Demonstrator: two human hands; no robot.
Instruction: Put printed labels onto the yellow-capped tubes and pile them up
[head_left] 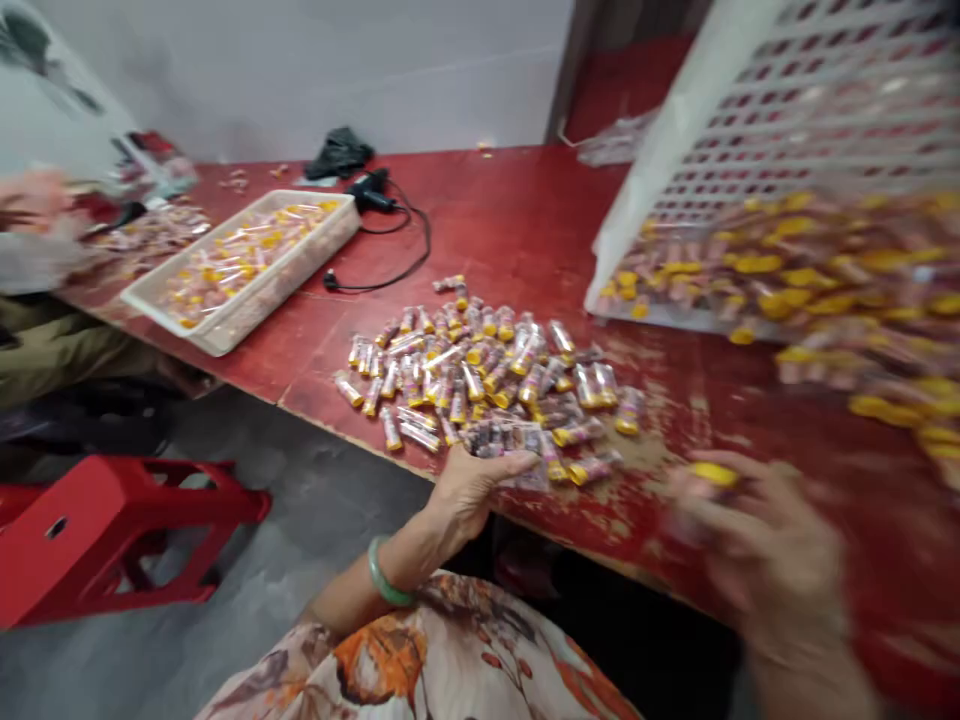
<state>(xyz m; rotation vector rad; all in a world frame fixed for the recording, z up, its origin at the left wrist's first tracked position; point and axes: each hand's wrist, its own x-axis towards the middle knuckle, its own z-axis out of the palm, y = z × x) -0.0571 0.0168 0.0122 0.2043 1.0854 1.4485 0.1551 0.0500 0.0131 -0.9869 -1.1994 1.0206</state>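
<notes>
My left hand (469, 485), with a green bangle at the wrist, is at the table's front edge. Its thumb lies across a side-by-side row of small wrapped tubes (499, 437), and its fingers are mostly hidden beneath. A loose pile of small clear-wrapped tubes with yellow ends (442, 365) spreads just beyond that hand. To the right, my right hand (772, 540) is smeared by motion above the table. Its fingers are closed on one yellow-ended tube (712, 474), of which mainly the yellow end shows.
A white perforated basket (697, 170) lies tipped at the right, yellow-ended tubes spilling from it. At the left stands a white tray (292, 265) of similar tubes. A black corded tool (373, 190) lies behind it. Another person's leg (67, 350) and a red stool (97, 540) are at left.
</notes>
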